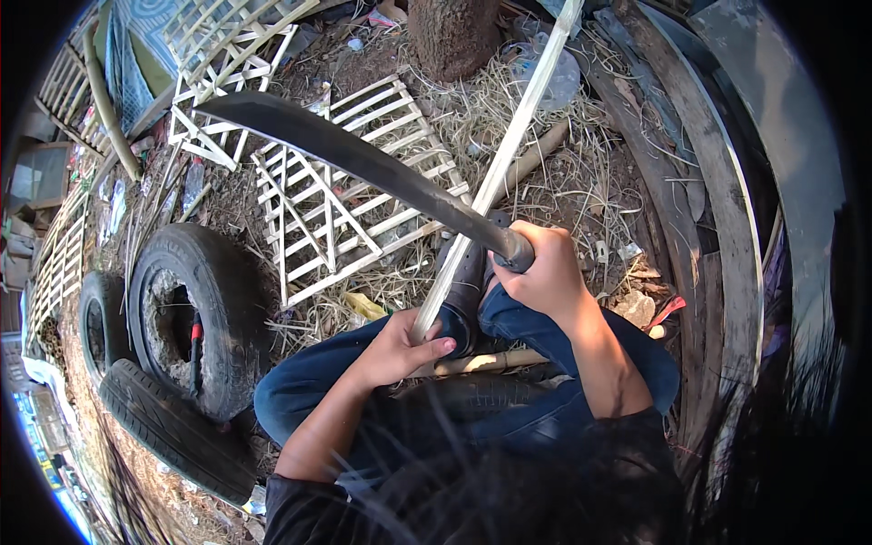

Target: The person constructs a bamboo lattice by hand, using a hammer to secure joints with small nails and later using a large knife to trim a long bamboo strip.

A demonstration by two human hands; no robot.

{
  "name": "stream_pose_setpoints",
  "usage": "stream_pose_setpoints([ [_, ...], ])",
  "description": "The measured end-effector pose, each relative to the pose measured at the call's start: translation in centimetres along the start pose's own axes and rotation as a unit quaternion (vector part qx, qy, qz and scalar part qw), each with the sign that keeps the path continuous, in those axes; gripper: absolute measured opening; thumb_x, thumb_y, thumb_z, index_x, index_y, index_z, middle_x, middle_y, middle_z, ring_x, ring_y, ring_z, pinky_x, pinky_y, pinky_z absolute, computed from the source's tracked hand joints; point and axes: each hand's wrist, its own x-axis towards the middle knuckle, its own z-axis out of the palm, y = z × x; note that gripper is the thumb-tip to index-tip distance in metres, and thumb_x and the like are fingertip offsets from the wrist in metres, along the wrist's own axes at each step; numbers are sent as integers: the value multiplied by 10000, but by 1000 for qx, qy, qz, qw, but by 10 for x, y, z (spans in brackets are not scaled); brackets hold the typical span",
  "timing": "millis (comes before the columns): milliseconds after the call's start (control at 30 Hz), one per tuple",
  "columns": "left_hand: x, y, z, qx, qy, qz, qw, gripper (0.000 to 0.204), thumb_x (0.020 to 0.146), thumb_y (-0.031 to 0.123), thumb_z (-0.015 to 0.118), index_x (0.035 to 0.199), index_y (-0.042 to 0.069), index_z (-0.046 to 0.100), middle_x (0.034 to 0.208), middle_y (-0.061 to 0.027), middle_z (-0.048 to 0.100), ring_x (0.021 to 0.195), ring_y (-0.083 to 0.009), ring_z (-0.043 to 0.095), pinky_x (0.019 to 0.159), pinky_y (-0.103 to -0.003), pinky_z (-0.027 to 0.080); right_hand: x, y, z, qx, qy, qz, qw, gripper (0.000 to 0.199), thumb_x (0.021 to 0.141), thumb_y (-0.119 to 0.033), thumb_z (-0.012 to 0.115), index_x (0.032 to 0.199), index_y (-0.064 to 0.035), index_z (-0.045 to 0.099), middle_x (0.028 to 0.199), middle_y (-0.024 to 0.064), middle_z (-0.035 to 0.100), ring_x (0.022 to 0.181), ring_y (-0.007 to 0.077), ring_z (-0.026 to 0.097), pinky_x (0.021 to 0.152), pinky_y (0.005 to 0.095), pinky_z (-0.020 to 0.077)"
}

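Note:
My right hand (545, 272) is closed round the handle of a machete (363, 168). Its long dark blade reaches up and to the left and crosses over a pale bamboo strip (515, 145). The lower end of that strip sits in my left hand (400, 350), thumb laid along it, above my bent left leg. From there the strip slants up and right past the tree trunk. Whether the blade touches the strip, I cannot tell. Beyond the blade, a bamboo lattice panel (304, 245) lies on the ground.
Old tyres (204, 300) stand and lean at my left, one with a red-handled tool (195, 341) inside. A tree trunk (451, 36) rises ahead, with shavings (581, 200) around it. Weathered planks (727, 182) line the right side. More lattice panels (213, 118) lie at the upper left.

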Motion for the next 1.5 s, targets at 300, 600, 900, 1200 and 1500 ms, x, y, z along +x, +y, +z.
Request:
stream_pose_setpoints([
  [300, -10, -8, -5, -254, -154, -17, 955, 325, 830, 124, 753, 964, 57, 465, 557, 65, 404, 433, -31, 334, 406, -210, 232, -12, -9, 11, -108, -59, -139, 983, 340, 543, -217, 759, 825, -70, 640, 715, 105, 661, 688, 286, 667, 616, 390, 512],
  [600, -13, -2, -2, -249, -200, -40, 947, 335, 825, 54, 737, 984, 63, 442, 527, 73, 357, 412, -31, 330, 390, -214, 234, -5, 2, 1, -209, -65, -189, 957, 421, 473, -241, 797, 812, -87, 601, 724, 62, 641, 717, 252, 658, 635, 370, 516],
  [900, -10, -2, -4, -313, -201, -97, 923, 317, 855, 11, 688, 953, 115, 405, 557, 83, 330, 412, -9, 237, 389, -205, 164, 6, 32, -8, -225, 0, -166, 960, 375, 456, -158, 781, 761, -78, 580, 714, 82, 632, 715, 279, 653, 631, 387, 513],
  [1200, -24, -15, 0, -199, -225, -153, 942, 316, 819, 35, 738, 926, 83, 445, 549, 65, 385, 414, -22, 333, 371, -195, 238, 40, 60, -112, -350, 149, 177, 908, 230, 703, -183, 684, 864, -27, 634, 778, 182, 666, 744, 374, 651, 686, 458, 507],
  [1500, -1, -5, 0, -208, -232, -122, 942, 307, 831, 9, 711, 967, 49, 439, 529, 70, 355, 436, -35, 355, 404, -207, 251, -30, 88, -126, -137, 214, 164, 953, 153, 738, -120, 673, 749, 7, 590, 577, 89, 544, 511, 169, 511, 544, 344, 425],
])
